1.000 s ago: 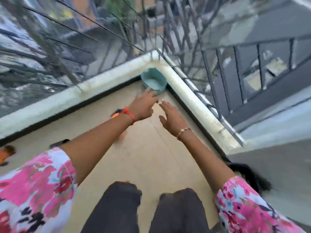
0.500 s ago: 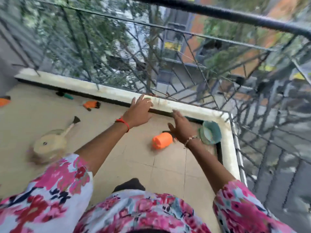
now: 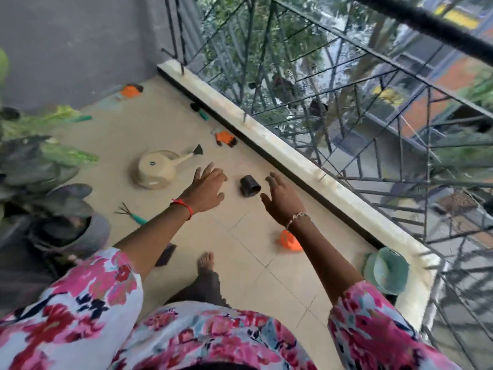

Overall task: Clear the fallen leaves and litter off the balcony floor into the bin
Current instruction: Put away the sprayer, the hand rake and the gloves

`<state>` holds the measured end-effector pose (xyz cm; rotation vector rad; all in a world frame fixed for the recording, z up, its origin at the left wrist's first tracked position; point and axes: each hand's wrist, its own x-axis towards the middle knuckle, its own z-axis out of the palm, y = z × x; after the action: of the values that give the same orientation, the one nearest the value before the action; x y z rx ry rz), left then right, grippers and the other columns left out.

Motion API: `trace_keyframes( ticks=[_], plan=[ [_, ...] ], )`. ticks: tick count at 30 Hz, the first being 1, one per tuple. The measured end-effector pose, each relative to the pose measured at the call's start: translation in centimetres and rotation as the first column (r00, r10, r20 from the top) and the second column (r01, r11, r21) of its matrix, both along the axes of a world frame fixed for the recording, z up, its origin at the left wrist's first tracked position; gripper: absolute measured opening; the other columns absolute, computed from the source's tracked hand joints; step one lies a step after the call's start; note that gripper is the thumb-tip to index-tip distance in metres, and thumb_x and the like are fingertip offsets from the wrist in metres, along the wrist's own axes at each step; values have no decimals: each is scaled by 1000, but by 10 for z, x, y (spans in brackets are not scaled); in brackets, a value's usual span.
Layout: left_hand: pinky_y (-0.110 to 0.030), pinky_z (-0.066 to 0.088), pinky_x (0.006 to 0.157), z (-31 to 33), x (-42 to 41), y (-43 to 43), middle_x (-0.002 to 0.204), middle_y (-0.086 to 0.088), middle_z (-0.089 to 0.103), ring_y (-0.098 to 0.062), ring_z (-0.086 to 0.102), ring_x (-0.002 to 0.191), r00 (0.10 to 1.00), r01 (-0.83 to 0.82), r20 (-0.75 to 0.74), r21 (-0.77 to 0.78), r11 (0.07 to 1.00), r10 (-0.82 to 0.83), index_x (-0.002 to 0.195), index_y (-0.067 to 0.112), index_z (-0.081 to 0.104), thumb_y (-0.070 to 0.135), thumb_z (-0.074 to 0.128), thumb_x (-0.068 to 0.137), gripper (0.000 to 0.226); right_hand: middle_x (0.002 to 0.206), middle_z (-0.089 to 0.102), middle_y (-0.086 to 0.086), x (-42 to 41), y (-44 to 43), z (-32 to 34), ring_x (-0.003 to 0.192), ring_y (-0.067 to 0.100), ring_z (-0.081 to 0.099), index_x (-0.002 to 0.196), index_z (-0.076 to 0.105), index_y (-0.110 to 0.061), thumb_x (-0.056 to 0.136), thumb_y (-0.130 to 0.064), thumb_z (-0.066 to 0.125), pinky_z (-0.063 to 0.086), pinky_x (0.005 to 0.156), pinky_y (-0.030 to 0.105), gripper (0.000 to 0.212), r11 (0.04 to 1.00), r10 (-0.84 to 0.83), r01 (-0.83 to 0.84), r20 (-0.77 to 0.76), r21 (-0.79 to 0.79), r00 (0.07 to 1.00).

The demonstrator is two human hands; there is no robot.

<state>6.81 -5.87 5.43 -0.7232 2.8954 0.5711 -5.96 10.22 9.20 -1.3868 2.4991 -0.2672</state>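
Beige tiled balcony floor (image 3: pixel 165 124), seen from above. Left hand (image 3: pixel 205 189) and right hand (image 3: pixel 282 201) both reach forward over the floor, fingers (image 3: pixel 213 170) spread and released, holding nothing. Small black pot (image 3: pixel 249 186) lies on its side on the tiles between the two hands; contact with either hand cannot be told. Orange pot (image 3: pixel 289 241) lies tipped on the floor, partly hidden under the right forearm. Teal bin (image 3: pixel 386 271) sits tilted in the corner against the white ledge (image 3: pixel 293 156), well apart from both hands. Cream watering can (image 3: pixel 157 169) stands near the left hand. A teal-handled hand rake (image 3: pixel 130 213) lies beside the left forearm. Potted plants (image 3: pixel 40 161) at far left.
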Motion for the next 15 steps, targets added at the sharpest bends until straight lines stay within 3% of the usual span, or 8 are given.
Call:
trace_keyframes(
  ticks=[5, 15],
  plan=[
    [-40, 4, 117, -19, -10, -49, 147, -4, 30, -23, 6, 145, 995, -99, -4, 47, 994, 100, 132, 10, 42, 17, 50, 92, 41, 151, 25, 13, -24, -69, -16, 140, 27, 24, 133, 38, -1, 94, -20, 46, 24, 108, 33, 44, 995, 84, -87, 46, 53, 995],
    [-38, 4, 116, -55, -10, -170, 147, -3, 30, -22, 7, 145, 956, -291, 79, 107, 951, 283, 133, 11, 41, 15, 47, 93, 41, 150, 24, 15, -51, -221, -55, 133, 32, 34, 134, 37, 0, 95, -21, 46, 29, 107, 35, 45, 970, 170, -196, 172, 145, 970]
  ],
)
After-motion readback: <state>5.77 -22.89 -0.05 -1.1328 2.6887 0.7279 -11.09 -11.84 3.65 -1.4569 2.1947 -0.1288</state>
